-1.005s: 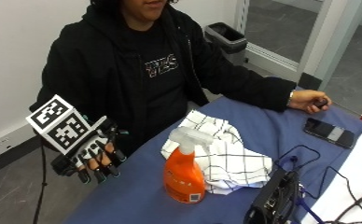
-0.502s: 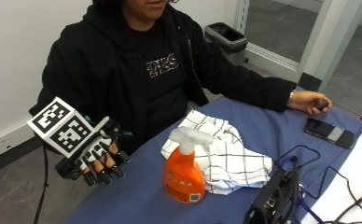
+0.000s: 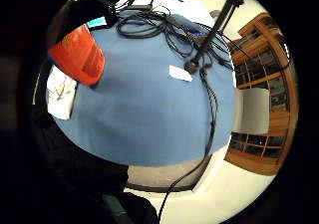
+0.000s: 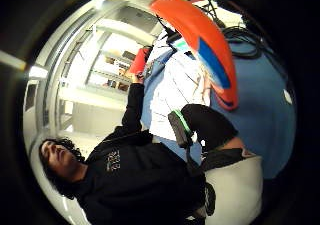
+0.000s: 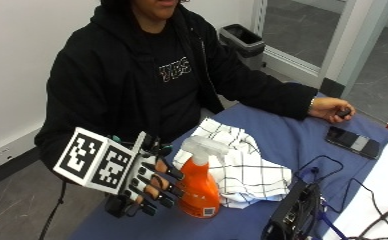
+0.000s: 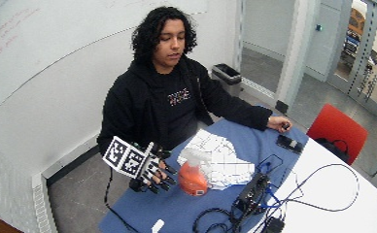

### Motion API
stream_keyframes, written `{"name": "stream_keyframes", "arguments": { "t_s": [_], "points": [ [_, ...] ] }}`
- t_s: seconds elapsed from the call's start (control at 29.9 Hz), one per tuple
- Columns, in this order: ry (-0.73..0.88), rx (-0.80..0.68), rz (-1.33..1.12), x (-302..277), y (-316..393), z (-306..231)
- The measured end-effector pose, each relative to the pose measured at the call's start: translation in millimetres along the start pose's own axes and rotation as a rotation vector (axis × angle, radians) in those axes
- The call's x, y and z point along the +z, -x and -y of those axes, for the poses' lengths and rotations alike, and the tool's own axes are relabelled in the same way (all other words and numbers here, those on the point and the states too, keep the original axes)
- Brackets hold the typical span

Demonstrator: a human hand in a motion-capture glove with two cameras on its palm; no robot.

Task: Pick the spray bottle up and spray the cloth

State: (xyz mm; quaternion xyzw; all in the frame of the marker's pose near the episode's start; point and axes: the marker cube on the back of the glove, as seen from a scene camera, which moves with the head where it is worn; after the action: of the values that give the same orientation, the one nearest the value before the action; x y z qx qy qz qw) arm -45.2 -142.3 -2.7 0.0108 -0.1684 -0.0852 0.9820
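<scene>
Spray bottle first: in the outside view it was orange with a white trigger head, standing upright on the blue table, its far side against the white checked cloth. Your gloved right hand sat just beside the bottle, fingers spread and only slightly bent; the fingertips reached the bottle's side, but you could not tell whether they touched it. Nothing was held. Your palm was hidden behind the glove's back. Your bare hand rested at the far end of the table near a phone, curled over something small and dark that was hard to make out.

In the wide outside view, the spray bottle stood near the table's front edge with the cloth bunched behind it, and your right hand was next to it with its fingers apart.

In the little finger side palm view, only an orange part of the bottle showed, with its head cut off, and a corner of the cloth lay beside it on the blue table.

In the thumb side palm view, the bottle loomed large and close, orange with a blue label, with the cloth behind it.
</scene>
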Motion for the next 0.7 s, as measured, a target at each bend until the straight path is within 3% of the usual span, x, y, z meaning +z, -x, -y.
{"name": "stream_keyframes", "arguments": {
  "t_s": [0.3,0.7],
  "points": [
    [0.079,-0.114,0.497,-5,3,47],
    [0.041,-0.101,0.879,9,23,80]
  ]
}}
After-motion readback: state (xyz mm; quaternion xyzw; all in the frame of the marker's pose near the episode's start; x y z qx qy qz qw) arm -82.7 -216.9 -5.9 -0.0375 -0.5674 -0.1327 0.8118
